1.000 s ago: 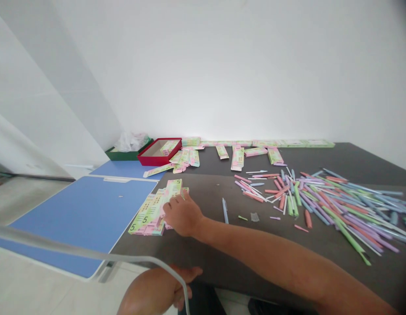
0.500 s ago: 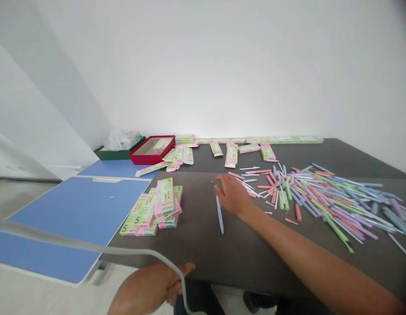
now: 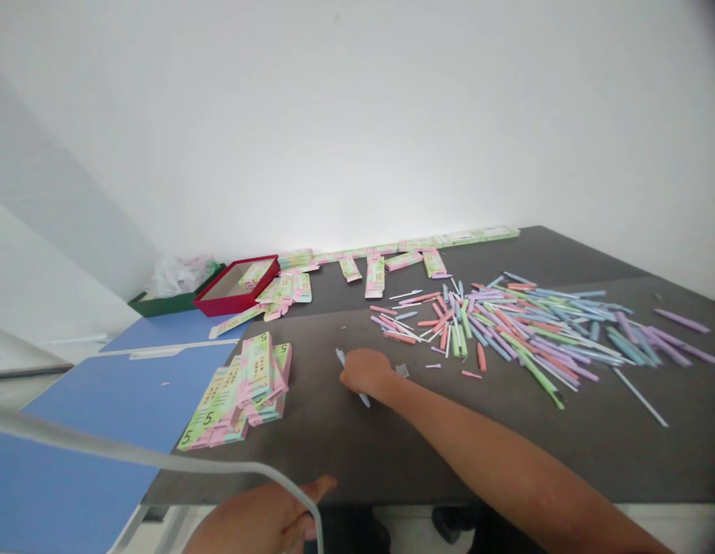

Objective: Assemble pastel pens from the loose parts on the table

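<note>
My right hand (image 3: 365,371) is closed around the middle of a light blue pen (image 3: 365,401) on the dark tabletop; the pen's two ends stick out past the fingers. My left hand (image 3: 270,514) hangs at the table's front edge, one finger stretched out and the others partly hidden. I see nothing held in it. Left of the right hand lies a stack of pink and green boxes (image 3: 256,369) marked with a 5. To the right spreads a big heap of pastel pens and pen parts (image 3: 524,327).
Along the wall runs a row of similar boxes (image 3: 458,238). Loose flat cartons (image 3: 375,275) lie before it. A red tray (image 3: 218,302) and a green tray (image 3: 161,305) with a plastic bag stand on the blue table (image 3: 131,400). A pale cable (image 3: 207,465) crosses the lower left.
My right hand has moved down and closed on the blue pen, which now lies tilted the other way. My view has turned slightly right. The left hand stays by the table edge.
</note>
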Tool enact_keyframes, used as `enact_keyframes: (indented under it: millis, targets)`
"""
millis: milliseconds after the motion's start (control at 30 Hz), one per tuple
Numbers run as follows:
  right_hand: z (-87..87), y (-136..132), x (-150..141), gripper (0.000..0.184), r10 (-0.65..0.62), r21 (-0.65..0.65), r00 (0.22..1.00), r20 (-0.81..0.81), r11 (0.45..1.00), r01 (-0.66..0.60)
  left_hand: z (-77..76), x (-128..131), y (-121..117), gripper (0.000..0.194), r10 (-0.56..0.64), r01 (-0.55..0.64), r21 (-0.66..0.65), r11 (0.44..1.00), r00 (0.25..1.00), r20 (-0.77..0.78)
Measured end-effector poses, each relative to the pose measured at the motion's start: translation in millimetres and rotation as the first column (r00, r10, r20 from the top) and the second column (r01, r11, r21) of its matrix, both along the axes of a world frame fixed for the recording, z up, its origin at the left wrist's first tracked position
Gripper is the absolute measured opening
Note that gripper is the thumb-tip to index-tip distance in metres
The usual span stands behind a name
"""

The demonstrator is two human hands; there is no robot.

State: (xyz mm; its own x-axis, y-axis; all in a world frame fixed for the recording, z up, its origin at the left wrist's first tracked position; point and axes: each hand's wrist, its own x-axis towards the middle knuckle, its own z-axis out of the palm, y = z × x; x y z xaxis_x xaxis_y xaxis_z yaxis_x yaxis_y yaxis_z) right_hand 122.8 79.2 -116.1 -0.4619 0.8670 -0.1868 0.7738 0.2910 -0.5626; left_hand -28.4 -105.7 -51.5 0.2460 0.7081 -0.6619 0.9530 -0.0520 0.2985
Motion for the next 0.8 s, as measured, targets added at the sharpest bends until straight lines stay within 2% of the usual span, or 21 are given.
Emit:
enact_keyframes:
  millis: [100, 200, 300, 433, 600, 633, 700, 800]
  targets:
    - [-0.1, 5, 19, 0.017, 0.013, -0.07, 0.983, -0.186, 0.997, -0.027, 2.4, 5, 3, 0.05, -0.011, 0.011, 0.022, 1.0, 1.0, 0.005]
    - [-4.0, 2, 41, 0.017, 0.002, -0.186, 0.919, -0.395, 0.979, -0.083, 4.0, 10, 12, 0.051, -0.057, 0.058, 0.116, 0.992, 0.998, -0.011]
    - [-10.4, -4, 57, 0.018, -0.077, -0.315, 0.817, -0.571, 0.94, -0.131, 5.5, 18, 27, 0.055, -0.117, 0.113, 0.18, 0.977, 0.993, 0.014]
    - [-16.6, -9, 69, 0.019, -0.165, -0.407, 0.686, -0.709, 0.89, -0.206, 13.2, 34, 48, 0.059, -0.182, 0.171, 0.153, 0.973, 0.981, 0.059]
    - [-24.0, -14, 69, 0.026, -0.333, -0.502, 0.462, -0.822, 0.807, -0.311, 24.8, 50, 63, 0.063, -0.148, 0.146, 0.107, 0.984, 0.989, 0.015]
    - [-25.4, -15, 68, 0.03, -0.356, -0.515, 0.446, -0.821, 0.8, -0.308, 24.5, 50, 64, 0.064, -0.136, 0.133, 0.098, 0.986, 0.99, 0.025]
    - [-26.9, -19, 66, 0.035, -0.373, -0.533, 0.464, -0.803, 0.798, -0.281, 20.2, 47, 66, 0.067, -0.118, 0.114, 0.074, 0.991, 0.992, 0.052]
    - [-26.0, -24, 63, 0.036, -0.412, -0.578, 0.482, -0.773, 0.772, -0.266, 6.7, 36, 68, 0.075, -0.125, 0.117, 0.077, 0.99, 0.986, 0.107]
